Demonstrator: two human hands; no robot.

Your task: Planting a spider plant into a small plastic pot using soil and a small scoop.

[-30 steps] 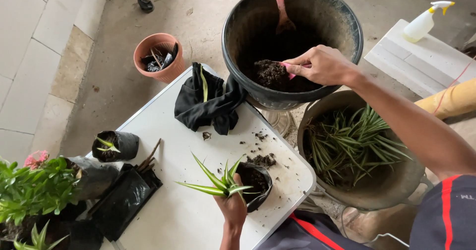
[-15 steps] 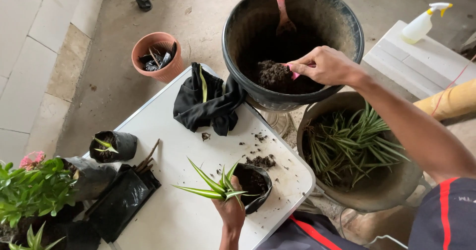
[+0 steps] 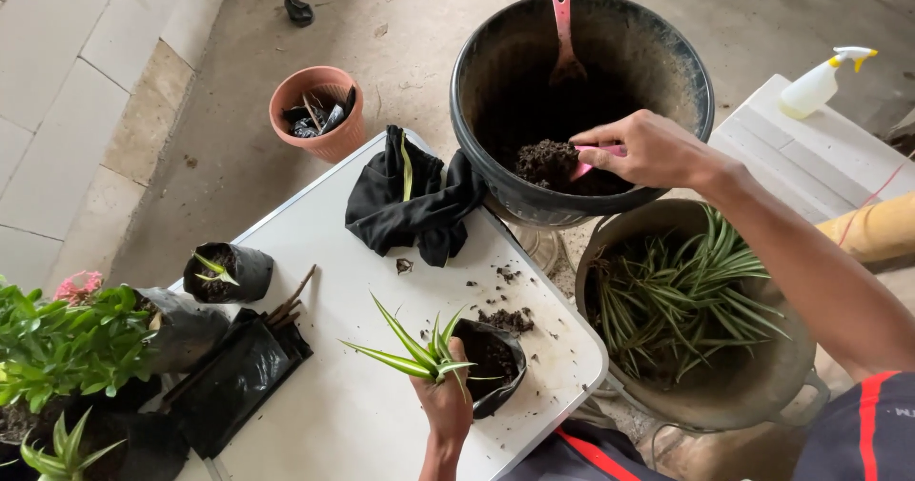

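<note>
The right hand has its fingers closed around a small pink trowel heaped with dark soil, held inside the big black tub. The left hand grips a striped green seedling upright in a small black grow bag on the white table (crumbs of soil already lie beside it). Soil could spill crossing from tub to bag, since the bag's mouth is narrow and floppy.

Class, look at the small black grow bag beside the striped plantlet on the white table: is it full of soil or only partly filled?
Partly filled. The black grow bag shows dark soil sitting below its open rim, beside the left hand.
</note>
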